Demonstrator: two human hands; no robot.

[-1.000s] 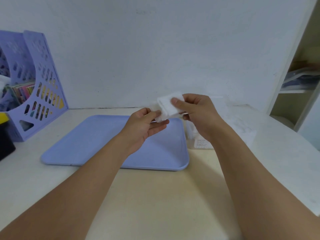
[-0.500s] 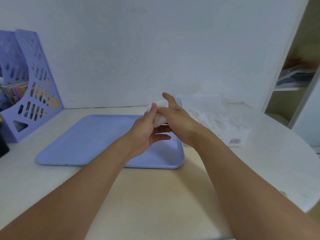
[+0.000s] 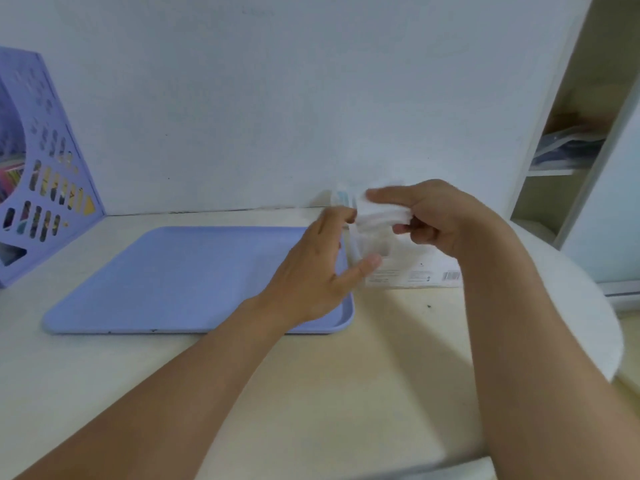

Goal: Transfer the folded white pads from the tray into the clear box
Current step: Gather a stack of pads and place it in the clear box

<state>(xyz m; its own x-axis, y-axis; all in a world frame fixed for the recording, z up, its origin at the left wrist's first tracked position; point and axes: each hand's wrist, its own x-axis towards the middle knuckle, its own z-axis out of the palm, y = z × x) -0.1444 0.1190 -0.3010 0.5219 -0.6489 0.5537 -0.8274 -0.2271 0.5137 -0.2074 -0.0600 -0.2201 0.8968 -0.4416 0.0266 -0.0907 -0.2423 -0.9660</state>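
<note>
Rightward off the flat lilac plastic tray (image 3: 180,278) went the folded white pad (image 3: 379,214), pinched lengthwise by the right hand (image 3: 440,220) directly above the clear plastic box (image 3: 408,268), while the left hand (image 3: 318,271) trailed beside it, fingers loosely spread, holding nothing.

Folded white pad (image 3: 381,214): carried rightward off the tray (image 3: 173,271), now above the clear box (image 3: 412,268), pinched by right hand (image 3: 440,216) alone. Left hand (image 3: 311,271): released the pad, fingers spread beside box.
</note>
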